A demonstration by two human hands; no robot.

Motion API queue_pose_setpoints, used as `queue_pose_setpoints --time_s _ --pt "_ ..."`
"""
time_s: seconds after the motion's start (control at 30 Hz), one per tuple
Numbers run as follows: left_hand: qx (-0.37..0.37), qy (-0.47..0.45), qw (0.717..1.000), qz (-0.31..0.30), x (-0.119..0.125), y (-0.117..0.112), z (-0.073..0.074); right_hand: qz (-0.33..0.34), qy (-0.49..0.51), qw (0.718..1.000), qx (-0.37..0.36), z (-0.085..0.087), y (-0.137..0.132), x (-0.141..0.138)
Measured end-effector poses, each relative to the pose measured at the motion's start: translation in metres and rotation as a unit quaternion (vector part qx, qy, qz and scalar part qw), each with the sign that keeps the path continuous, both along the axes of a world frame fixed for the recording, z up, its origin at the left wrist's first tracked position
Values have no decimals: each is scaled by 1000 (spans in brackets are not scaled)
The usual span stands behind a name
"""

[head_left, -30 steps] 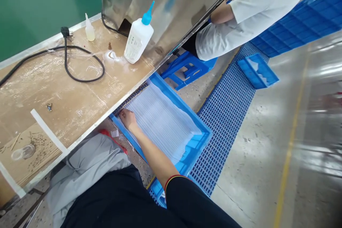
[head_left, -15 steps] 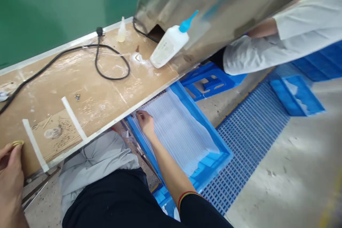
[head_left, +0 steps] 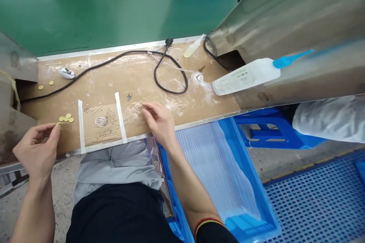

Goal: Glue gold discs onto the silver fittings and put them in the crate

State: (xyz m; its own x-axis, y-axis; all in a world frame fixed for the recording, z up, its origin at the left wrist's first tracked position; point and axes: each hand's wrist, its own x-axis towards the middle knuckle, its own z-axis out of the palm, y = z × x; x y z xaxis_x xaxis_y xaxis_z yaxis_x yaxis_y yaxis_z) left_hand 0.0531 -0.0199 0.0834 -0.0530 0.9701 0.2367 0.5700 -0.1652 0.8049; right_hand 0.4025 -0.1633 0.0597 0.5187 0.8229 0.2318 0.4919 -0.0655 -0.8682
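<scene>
My left hand (head_left: pixel 38 148) pinches a thin yellow disc (head_left: pixel 59 123) between thumb and fingertips, above the left part of the bench. Just beyond it lie several like yellow discs (head_left: pixel 68 115). My right hand (head_left: pixel 162 123) hangs over the bench's front edge with fingers curled and thumb close to them; whatever may be in that pinch is hidden. Between my hands a small clear round piece (head_left: pixel 100 122) sits on a cardboard patch (head_left: pixel 110 134) strewn with dark specks. White strips (head_left: pixel 121 117) border this patch. A tiny metallic piece (head_left: pixel 129 97) lies right of it.
A black cable (head_left: pixel 122 52) loops across the bench. A white bottle with a blue nozzle (head_left: pixel 245 78) leans at the right, near a smaller bottle (head_left: pixel 192 48). Below stands a blue crate (head_left: pixel 266 205) with ridged translucent sheeting. Another person's white sleeve (head_left: pixel 333 119) is at right.
My right hand has moved up from the crate to the bench. The view has turned left, showing the loose yellow discs. My left hand still holds its disc. The small bottle now appears tilted.
</scene>
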Motion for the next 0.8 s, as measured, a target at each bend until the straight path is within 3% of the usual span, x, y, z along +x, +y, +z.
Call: queue_pose_setpoints --time_s 0.07,0.17,0.3,0.5,0.8 --pt "-9 -48 999 8 4 -10 8 29 -57 997 -36 3 34 2" --pt "-52 -102 993 -28 12 -31 16 33 -140 982 -120 7 73 4" --pt "-114 -141 983 -42 17 -54 10 64 -206 956 -199 14 95 1" --pt "-273 -233 931 -70 10 -61 -8 105 -229 950 -183 12 89 -4" --pt "-274 -275 911 -139 10 -54 -4 57 -341 929 -133 -8 57 -18"
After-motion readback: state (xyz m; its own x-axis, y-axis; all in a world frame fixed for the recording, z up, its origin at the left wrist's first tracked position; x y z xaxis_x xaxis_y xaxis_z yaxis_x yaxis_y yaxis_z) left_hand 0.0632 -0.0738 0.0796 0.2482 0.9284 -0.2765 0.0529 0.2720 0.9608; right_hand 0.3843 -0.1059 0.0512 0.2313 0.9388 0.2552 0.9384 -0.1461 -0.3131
